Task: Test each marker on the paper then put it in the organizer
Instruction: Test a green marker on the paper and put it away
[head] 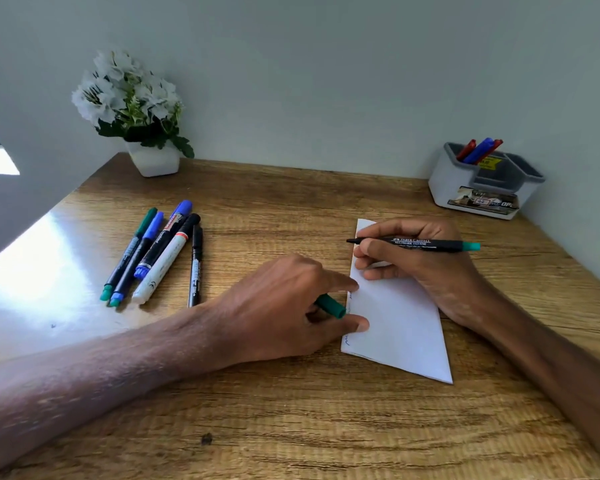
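Note:
My right hand [420,268] grips an uncapped black marker with a green end [430,243], held level, its tip pointing left above the top of a white paper [395,327] on the wooden desk. My left hand [284,306] holds the marker's green cap [330,305], with its forefinger and thumb pressing the paper's left edge. Small scribbles show along that edge. Several capped markers [160,254] lie in a row at the left. A white and grey organizer [485,181] at the back right holds red and blue markers [478,151].
A white pot of artificial white flowers [136,109] stands at the back left against the wall. The desk [291,410] ends at the wall behind and on the right. Bright glare covers the desk's left part.

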A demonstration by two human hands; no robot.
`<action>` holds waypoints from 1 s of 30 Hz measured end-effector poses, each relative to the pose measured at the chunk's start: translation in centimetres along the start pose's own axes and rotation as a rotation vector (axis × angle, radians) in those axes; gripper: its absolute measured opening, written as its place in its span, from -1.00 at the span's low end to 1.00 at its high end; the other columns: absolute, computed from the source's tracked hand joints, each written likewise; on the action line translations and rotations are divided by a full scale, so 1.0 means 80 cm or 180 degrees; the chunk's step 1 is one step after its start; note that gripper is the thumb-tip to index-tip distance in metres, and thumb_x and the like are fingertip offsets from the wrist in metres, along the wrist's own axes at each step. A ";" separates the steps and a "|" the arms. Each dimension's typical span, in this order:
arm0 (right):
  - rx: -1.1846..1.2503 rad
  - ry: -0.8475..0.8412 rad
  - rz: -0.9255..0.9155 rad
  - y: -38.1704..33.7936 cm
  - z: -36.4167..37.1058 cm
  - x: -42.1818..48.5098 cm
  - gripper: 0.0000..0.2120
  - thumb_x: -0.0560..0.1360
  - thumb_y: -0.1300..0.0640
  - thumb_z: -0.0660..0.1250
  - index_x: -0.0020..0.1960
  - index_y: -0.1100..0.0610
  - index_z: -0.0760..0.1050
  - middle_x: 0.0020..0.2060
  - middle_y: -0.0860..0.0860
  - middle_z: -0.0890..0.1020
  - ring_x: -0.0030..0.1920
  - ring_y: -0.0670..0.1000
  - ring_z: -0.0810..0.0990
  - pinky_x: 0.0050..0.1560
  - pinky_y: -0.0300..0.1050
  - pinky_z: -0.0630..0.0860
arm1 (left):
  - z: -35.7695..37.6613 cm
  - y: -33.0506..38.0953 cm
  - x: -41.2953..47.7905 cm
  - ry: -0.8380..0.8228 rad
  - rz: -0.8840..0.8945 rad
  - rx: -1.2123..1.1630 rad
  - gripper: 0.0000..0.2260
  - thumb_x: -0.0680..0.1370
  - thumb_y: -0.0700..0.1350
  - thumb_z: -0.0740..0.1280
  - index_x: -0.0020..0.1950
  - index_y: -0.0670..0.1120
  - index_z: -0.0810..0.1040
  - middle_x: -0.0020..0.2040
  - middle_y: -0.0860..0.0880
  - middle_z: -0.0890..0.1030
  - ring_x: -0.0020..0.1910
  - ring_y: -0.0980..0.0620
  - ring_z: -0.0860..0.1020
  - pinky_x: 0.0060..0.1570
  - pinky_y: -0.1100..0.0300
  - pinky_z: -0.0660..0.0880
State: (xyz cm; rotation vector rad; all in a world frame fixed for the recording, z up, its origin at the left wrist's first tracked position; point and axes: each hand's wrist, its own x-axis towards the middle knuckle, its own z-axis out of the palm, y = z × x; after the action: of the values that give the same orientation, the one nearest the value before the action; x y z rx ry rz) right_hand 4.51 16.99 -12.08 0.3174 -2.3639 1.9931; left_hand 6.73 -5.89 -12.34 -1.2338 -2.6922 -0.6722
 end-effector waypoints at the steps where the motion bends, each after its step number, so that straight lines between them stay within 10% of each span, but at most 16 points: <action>1: -0.0034 -0.0056 0.0005 0.000 0.000 -0.001 -0.78 0.46 0.28 0.50 0.10 0.28 0.68 -0.11 0.21 0.75 -0.11 0.20 0.76 -0.12 -0.05 0.72 | 0.000 0.000 -0.001 0.0014 -0.0001 -0.0005 -0.44 0.56 0.37 0.25 0.47 0.11 0.50 -0.10 0.09 0.64 -0.24 0.20 0.51 -0.26 0.40 0.42; 11: -0.0871 -0.0172 -0.0562 0.006 -0.003 0.003 -0.93 0.41 0.31 0.43 -0.20 0.33 0.63 -0.44 0.02 0.63 -0.58 0.01 0.47 -0.59 -0.17 0.42 | 0.003 -0.002 -0.007 0.0110 0.0067 -0.0026 -0.42 0.57 0.39 0.21 0.47 0.10 0.51 -0.16 0.12 0.53 -0.35 0.32 0.32 -0.32 0.41 0.29; 30: -0.1368 -0.0330 -0.0893 0.002 0.004 0.001 -0.88 0.40 0.51 0.46 -0.23 0.33 0.66 -0.35 0.07 0.67 -0.44 -0.18 0.58 -0.43 -0.45 0.41 | 0.004 -0.003 -0.006 0.0048 0.0116 0.0112 -0.45 0.59 0.34 0.22 0.46 0.06 0.52 -0.18 0.11 0.52 -0.36 0.32 0.31 -0.32 0.47 0.24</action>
State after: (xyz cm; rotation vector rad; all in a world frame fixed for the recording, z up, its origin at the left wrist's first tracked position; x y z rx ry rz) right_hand 4.46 16.70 -12.30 0.6948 -2.5528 1.3405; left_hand 6.95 -6.21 -12.86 -1.2608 -2.6508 -0.6244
